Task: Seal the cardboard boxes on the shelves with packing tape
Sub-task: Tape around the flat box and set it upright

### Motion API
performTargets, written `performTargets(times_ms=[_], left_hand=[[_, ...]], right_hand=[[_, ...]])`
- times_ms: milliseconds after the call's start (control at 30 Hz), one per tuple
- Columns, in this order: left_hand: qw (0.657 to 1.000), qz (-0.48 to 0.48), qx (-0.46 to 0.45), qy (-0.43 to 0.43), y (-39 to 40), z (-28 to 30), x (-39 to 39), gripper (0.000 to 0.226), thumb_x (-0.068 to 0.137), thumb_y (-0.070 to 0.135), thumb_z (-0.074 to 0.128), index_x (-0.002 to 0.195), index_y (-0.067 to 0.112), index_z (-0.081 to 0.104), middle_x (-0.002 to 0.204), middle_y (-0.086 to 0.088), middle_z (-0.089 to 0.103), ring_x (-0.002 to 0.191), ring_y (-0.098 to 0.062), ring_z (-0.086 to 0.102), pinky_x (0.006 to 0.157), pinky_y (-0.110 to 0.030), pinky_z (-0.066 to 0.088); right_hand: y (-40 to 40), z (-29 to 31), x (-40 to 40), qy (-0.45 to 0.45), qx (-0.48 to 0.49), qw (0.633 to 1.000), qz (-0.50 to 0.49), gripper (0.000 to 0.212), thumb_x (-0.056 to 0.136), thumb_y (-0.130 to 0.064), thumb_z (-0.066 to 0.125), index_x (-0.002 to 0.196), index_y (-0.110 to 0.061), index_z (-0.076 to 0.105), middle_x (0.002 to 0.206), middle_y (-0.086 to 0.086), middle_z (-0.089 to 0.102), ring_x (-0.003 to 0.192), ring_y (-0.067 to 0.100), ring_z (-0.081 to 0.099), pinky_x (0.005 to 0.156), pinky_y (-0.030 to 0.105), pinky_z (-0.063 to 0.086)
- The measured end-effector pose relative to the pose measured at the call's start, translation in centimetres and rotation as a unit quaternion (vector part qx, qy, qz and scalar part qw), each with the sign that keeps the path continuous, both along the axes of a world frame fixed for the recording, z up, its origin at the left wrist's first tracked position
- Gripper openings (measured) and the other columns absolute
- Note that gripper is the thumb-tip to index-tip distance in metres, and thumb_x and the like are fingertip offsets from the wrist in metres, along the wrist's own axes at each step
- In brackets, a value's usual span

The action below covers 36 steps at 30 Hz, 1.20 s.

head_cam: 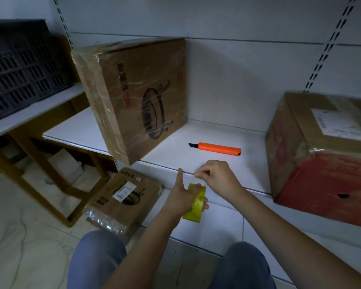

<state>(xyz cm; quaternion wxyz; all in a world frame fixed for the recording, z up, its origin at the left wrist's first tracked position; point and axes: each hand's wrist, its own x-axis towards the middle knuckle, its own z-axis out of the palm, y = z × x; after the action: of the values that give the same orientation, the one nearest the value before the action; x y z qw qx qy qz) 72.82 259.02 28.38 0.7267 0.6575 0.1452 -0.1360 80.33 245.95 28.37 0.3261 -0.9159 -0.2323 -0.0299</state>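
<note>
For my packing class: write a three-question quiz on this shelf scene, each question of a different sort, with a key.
1. True or false: the orange utility knife lies on the white shelf between the two cardboard boxes.
2. Which hand grips the yellow roll of packing tape? A) left hand B) right hand C) neither
3. Fill in: the box on the right, the red-sided cardboard box, carries a white ____ on top.

Key: 1 true; 2 A; 3 label

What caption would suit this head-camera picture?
Left hand grips a yellow tape roll while the right hand pinches its end, near an orange utility knife.
</note>
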Motion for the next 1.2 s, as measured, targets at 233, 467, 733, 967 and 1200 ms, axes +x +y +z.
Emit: performTargets(times_ms=[233,467,733,967,1200], left_hand=[[1.000,0.009,0.012,-0.021,-0.8,-0.7,0.6,0.082,0.103,0.022,0.053,0.157,0.036,-0.007,0.079,-0.006,0.070,0.055,-0.013,0.070,0.054,-0.023,0.057],[0.998,-0.002,0.038,-0.045,-1.2,-1.2,1.2,0.087,0.101,0.020,0.056,0.156,0.039,-0.009,0.088,-0.005,0.067,0.062,-0.014,0.069,0.058,-0.025,0.059],[0.984,0.035,0.161,-0.074,-1.3,-3.3,3.2,0.066,0.105,0.038,0.043,0.154,0.046,-0.001,0.118,-0.008,0.061,0.071,-0.012,0.071,0.071,-0.032,0.062],[0.921,0.020,0.384,-0.069,-0.5,-3.6,6.0,0.072,0.102,0.055,0.040,0.159,0.037,0.001,0.126,-0.015,0.065,0.109,-0.031,0.063,0.091,-0.040,0.048],[0.757,0.203,0.556,-0.277,8.3,3.3,2.2,0.044,0.104,0.049,0.026,0.097,0.026,0.063,0.067,0.004,0.062,0.060,-0.015,0.061,0.057,-0.040,0.055]], right_hand=[[-0.3,-2.4,0.5,-0.112,-0.041,0.993,0.009,0.014,0.093,-0.014,0.065,0.097,-0.013,0.078,0.091,0.006,0.069,0.089,0.022,0.063,0.078,0.023,0.044],[-1.0,-3.1,1.4,-0.104,-0.009,0.992,-0.065,0.022,0.089,-0.029,0.071,0.109,-0.019,0.075,0.120,-0.001,0.058,0.108,0.018,0.053,0.087,0.026,0.043],[-2.5,-3.3,3.4,-0.024,0.002,0.995,-0.101,0.049,0.090,-0.042,0.067,0.134,-0.021,0.060,0.125,0.001,0.055,0.117,0.024,0.046,0.100,0.038,0.042],[-2.3,-3.6,2.9,-0.047,-0.028,0.992,-0.110,0.040,0.094,-0.041,0.061,0.129,-0.021,0.064,0.128,-0.001,0.055,0.115,0.022,0.045,0.098,0.033,0.039],[1.2,-0.2,3.2,-0.110,0.147,0.980,-0.070,0.022,0.098,-0.022,0.059,0.114,-0.012,0.070,0.109,0.002,0.059,0.098,0.021,0.060,0.088,0.045,0.053]])
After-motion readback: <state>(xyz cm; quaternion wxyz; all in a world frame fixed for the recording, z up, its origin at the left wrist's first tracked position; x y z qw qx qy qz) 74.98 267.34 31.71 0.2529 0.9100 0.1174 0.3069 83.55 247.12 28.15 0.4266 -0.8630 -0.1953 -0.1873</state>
